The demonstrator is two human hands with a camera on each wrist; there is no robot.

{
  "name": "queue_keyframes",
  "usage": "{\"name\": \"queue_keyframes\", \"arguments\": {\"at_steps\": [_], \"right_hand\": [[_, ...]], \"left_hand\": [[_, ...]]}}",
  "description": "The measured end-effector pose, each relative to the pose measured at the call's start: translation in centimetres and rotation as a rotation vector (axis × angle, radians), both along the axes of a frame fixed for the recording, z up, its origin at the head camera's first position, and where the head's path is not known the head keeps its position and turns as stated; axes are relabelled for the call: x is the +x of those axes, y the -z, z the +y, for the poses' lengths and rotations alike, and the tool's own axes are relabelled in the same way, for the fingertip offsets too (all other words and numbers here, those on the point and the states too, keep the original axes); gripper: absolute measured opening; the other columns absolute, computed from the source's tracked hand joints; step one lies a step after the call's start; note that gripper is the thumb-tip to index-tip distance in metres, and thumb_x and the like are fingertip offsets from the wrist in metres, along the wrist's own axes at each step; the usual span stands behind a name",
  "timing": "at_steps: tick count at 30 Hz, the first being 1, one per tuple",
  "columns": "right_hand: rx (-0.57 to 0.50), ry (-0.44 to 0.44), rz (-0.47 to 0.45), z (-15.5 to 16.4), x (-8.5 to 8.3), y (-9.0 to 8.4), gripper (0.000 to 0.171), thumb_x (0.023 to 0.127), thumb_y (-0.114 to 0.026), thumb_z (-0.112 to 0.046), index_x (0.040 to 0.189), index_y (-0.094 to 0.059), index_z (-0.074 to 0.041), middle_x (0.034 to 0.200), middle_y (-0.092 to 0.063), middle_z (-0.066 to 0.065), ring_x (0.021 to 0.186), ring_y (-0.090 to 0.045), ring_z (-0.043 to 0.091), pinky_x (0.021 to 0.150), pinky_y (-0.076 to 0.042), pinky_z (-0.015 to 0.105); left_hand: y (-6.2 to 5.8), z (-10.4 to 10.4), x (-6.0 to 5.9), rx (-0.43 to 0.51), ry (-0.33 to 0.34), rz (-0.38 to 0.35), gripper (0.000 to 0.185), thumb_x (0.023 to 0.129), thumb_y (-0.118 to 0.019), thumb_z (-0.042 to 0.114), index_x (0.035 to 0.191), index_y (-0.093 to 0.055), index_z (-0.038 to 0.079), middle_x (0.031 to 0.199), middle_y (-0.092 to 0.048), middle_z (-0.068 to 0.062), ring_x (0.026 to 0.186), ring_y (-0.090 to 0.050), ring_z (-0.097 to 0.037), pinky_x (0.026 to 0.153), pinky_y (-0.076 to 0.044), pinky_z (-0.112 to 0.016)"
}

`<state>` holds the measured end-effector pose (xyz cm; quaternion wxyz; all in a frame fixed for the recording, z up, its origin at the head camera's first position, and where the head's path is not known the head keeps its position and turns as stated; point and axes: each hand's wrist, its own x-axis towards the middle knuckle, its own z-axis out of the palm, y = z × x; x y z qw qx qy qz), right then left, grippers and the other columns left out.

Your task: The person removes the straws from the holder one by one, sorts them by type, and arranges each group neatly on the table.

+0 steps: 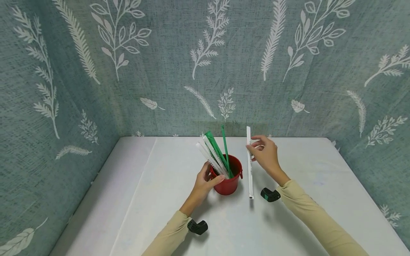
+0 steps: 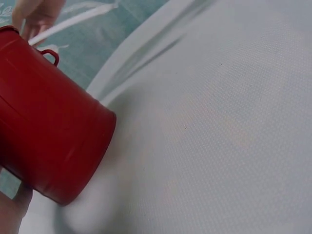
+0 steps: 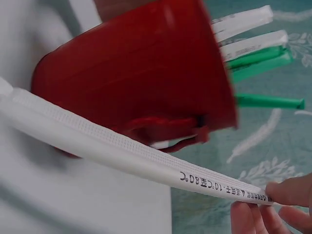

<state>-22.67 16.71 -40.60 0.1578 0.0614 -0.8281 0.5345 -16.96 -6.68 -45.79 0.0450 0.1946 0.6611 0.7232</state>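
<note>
A small red bucket (image 1: 226, 187) with side handles is gripped at its left rim by my left hand (image 1: 201, 183). Leaning inside it are white paper-wrapped straws (image 1: 208, 156), a green-wrapped one (image 1: 215, 146) and a thin green straw (image 1: 225, 144). Just right of the bucket, my right hand (image 1: 266, 153) pinches a white paper-wrapped straw (image 1: 250, 174) near its upper part, the straw hanging upright. Black printing shows on its wrapper in the right wrist view, where the thumb and fingertips (image 3: 287, 191) hold one end. The left wrist view shows the bucket's side (image 2: 48, 117) tilted.
A white-covered table (image 1: 153, 213) lies under both hands. Grey-green cloth with white leaf prints (image 1: 173, 53) hangs behind it and along both sides. A black wrist device (image 1: 197, 227) is on the left wrist and another (image 1: 270, 195) on the right.
</note>
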Motion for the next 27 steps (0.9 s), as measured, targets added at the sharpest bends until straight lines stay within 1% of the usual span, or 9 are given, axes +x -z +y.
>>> {"name": "queue_keyframes", "arguments": {"at_steps": [5, 8, 14, 15, 22, 27], "right_hand": [[0.063, -0.009, -0.026, 0.1, -0.2, 1.3, 0.030, 0.084, -0.070, -0.008, 0.111, -0.061, 0.001, 0.084, -0.065, 0.018, 0.058, -0.062, 0.020, 0.045, -0.052, 0.031], [0.072, -0.022, -0.052, 0.1, -0.3, 2.2, 0.030, 0.083, -0.071, -0.006, 0.110, -0.061, 0.002, 0.084, -0.065, 0.019, 0.057, -0.062, 0.020, 0.044, -0.052, 0.032], [0.061, -0.016, -0.107, 0.0, -0.9, 3.9, 0.030, 0.081, -0.071, -0.003, 0.107, -0.060, 0.005, 0.082, -0.064, 0.020, 0.052, -0.060, 0.016, 0.043, -0.052, 0.033], [0.061, -0.011, -0.118, -0.1, -1.0, 4.1, 0.029, 0.081, -0.072, -0.003, 0.107, -0.061, 0.005, 0.082, -0.064, 0.020, 0.052, -0.060, 0.015, 0.043, -0.052, 0.032], [0.079, -0.003, -0.165, -0.4, -1.5, 5.2, 0.028, 0.082, -0.071, -0.003, 0.106, -0.060, 0.006, 0.082, -0.063, 0.020, 0.051, -0.061, 0.020, 0.043, -0.051, 0.032], [0.115, 0.013, -0.200, -0.4, -1.7, 6.2, 0.029, 0.081, -0.071, -0.003, 0.105, -0.061, 0.008, 0.080, -0.063, 0.019, 0.047, -0.058, 0.016, 0.042, -0.051, 0.031]], "left_hand": [[0.0, 0.0, 0.1, 0.003, 0.002, 0.004, 0.066, 0.088, -0.062, 0.012, 0.146, -0.030, 0.014, 0.144, -0.041, -0.007, 0.130, -0.040, -0.023, 0.104, -0.034, -0.042], [0.0, 0.0, 0.0, -0.005, 0.005, 0.006, 0.066, 0.089, -0.062, 0.013, 0.147, -0.030, 0.015, 0.145, -0.040, -0.006, 0.131, -0.039, -0.021, 0.105, -0.034, -0.041], [0.0, 0.0, 0.1, -0.013, 0.006, 0.003, 0.066, 0.089, -0.061, 0.013, 0.147, -0.029, 0.015, 0.145, -0.039, -0.007, 0.131, -0.039, -0.022, 0.105, -0.033, -0.042], [0.0, 0.0, 0.0, -0.014, 0.005, 0.003, 0.065, 0.089, -0.061, 0.013, 0.147, -0.029, 0.015, 0.145, -0.040, -0.007, 0.131, -0.039, -0.022, 0.105, -0.033, -0.042], [-0.1, -0.2, 0.0, -0.020, -0.004, -0.001, 0.065, 0.089, -0.061, 0.013, 0.146, -0.030, 0.016, 0.145, -0.040, -0.005, 0.132, -0.038, -0.020, 0.107, -0.031, -0.043], [0.0, -0.1, 0.1, -0.020, -0.004, -0.006, 0.066, 0.089, -0.062, 0.014, 0.147, -0.029, 0.015, 0.146, -0.039, -0.005, 0.133, -0.036, -0.020, 0.107, -0.030, -0.044]]}}
